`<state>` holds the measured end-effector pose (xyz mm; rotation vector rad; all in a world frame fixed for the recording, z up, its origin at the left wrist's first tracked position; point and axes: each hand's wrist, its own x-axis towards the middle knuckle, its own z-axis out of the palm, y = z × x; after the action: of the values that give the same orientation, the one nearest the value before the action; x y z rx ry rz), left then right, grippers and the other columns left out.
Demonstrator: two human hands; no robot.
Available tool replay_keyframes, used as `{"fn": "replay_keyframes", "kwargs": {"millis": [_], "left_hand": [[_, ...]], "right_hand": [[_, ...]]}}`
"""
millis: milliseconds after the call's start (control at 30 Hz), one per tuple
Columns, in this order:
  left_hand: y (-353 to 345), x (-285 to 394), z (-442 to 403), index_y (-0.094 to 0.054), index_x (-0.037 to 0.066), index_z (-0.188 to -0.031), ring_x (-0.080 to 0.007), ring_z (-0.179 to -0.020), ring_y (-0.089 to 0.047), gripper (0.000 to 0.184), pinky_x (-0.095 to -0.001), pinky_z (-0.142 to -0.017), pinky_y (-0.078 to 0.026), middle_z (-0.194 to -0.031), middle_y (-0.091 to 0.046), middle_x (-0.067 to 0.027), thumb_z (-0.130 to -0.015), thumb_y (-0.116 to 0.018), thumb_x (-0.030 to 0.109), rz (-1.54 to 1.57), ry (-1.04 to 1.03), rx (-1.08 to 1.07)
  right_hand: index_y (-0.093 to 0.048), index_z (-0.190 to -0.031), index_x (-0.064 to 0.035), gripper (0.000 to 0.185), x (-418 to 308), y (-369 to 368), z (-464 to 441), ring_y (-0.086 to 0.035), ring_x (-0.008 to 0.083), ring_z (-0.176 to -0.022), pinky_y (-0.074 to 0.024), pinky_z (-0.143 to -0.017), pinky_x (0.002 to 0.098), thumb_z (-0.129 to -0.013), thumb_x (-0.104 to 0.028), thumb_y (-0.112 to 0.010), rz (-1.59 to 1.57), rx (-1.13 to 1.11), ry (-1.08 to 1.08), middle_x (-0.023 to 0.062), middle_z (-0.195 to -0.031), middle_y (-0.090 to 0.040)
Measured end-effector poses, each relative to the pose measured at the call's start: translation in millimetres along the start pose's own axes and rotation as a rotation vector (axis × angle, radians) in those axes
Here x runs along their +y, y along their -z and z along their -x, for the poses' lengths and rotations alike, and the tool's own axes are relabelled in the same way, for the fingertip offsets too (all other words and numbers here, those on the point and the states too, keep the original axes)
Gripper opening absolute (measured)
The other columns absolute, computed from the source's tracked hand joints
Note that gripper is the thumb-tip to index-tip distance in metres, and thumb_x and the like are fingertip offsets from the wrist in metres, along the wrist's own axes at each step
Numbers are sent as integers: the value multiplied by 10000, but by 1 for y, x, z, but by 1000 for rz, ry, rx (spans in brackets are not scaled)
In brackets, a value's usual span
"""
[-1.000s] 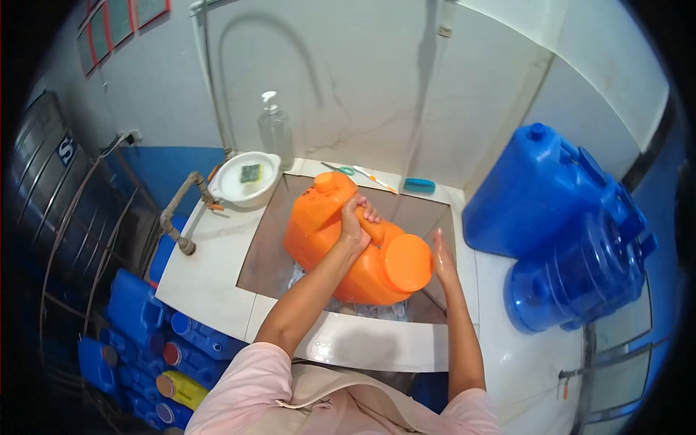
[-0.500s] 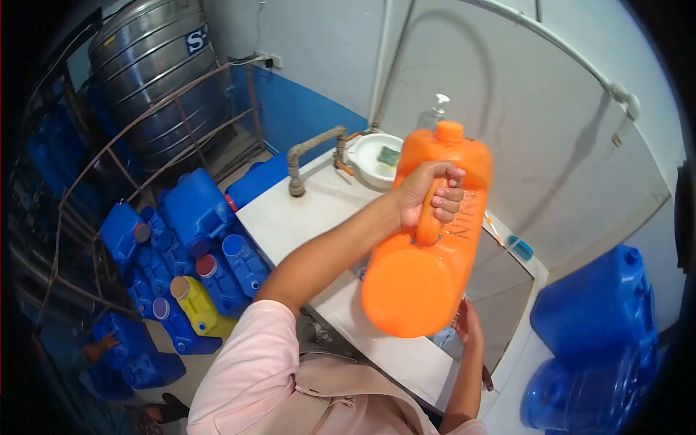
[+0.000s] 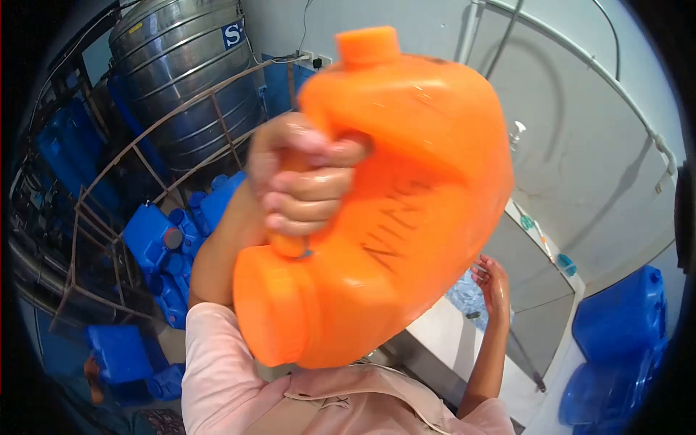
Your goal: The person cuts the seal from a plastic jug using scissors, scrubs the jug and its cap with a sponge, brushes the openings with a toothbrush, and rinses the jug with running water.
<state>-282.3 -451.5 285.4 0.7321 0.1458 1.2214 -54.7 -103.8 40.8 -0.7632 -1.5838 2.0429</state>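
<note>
Close to the camera, my left hand point(image 3: 308, 181) is wrapped round the handle of a big orange jug point(image 3: 428, 181), which is held tilted in the air. Dark handwritten letters mark its side. A small orange cap tops one neck, and a wide round orange lid point(image 3: 264, 308) faces down to the left. My right hand point(image 3: 494, 283) hangs beyond the jug, over the sink basin point(image 3: 533, 308), fingers apart and holding nothing. Wet, clear-looking material point(image 3: 467, 293) lies in the basin beside it; I cannot make out what it is.
Blue containers point(image 3: 148, 235) stand on the floor at left, by a metal railing point(image 3: 130, 156) and a steel tank point(image 3: 181, 80). More blue containers point(image 3: 620, 315) are at right. Brushes point(image 3: 565, 264) lie on the basin ledge. Another person's hand point(image 3: 92, 370) touches a blue container at lower left.
The orange jug has come up and nearer the camera, moving left and turning so its wide lid points left. It now hides the white bowl and tap. My right hand shows more fully.
</note>
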Motion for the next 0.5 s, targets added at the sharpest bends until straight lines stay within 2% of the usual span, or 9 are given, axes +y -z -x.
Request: {"fn": "replay_keyframes", "kwargs": {"millis": [200,267,300,333,400,433,467,500], "left_hand": [[-43,45,172,-383,87,-752,-110,-365,-371,159,-282,-353,-385,-485,-366,-16,-875,-442,168,-138,-235,217],[-47,53,211,-383,85,-760,-112,-367,-374,153,-284,-355,-388,-488,-369,-17,-878,-436,167,-174,-305,297],[-43,57,229,-382,85,-764,-113,-368,-375,150,-285,-356,-389,-489,-370,-17,-879,-432,166,-183,-341,341],[-36,60,248,-382,84,-767,-114,-369,-376,147,-287,-356,-390,-490,-371,-18,-881,-429,165,-185,-376,391],[-6,64,276,-383,97,-795,-115,-367,-377,135,-296,-358,-381,-496,-374,-19,-901,-410,176,-162,-439,579],[16,67,279,-377,112,-694,-103,-346,-355,243,-286,-355,-362,-457,-334,1,-908,-433,213,-185,-459,696],[58,68,294,-413,96,-767,-100,-352,-362,204,-278,-362,-373,-467,-357,1,-917,-437,232,-317,-385,821],[94,69,305,-450,80,-841,-98,-358,-369,192,-270,-370,-384,-477,-380,2,-927,-441,252,-445,-305,943]], "right_hand": [[-515,-1161,25,352,42,-151,-36,-598,168,-871,-492,-755,276,-919,-229,-491,10,-56,-36,114,-1020,-616],[-557,-1126,8,311,65,-194,-57,-599,173,-900,-489,-773,282,-916,-211,-490,231,-116,1,112,-1011,-625],[-583,-1100,-6,288,79,-216,-68,-600,181,-922,-485,-783,287,-906,-201,-498,312,-125,46,99,-997,-635],[-580,-1098,1,287,97,-238,-79,-597,217,-947,-486,-786,306,-904,-190,-491,442,-142,184,122,-1013,-626],[-550,-1136,5,320,126,-275,-94,-544,298,-1055,-449,-872,360,-904,-207,-485,649,-182,442,189,-1138,-560],[-524,-1170,-2,344,132,-293,-97,-494,337,-1108,-407,-922,391,-905,-218,-481,820,-187,545,212,-1201,-504],[-499,-1203,-9,371,137,-310,-102,-444,376,-1161,-365,-972,421,-906,-229,-477,989,-187,652,236,-1263,-449],[-428,-1285,-39,458,143,-320,-106,-352,415,-1227,-264,-1041,460,-901,-282,-487,1062,-211,627,232,-1349,-363]]}}
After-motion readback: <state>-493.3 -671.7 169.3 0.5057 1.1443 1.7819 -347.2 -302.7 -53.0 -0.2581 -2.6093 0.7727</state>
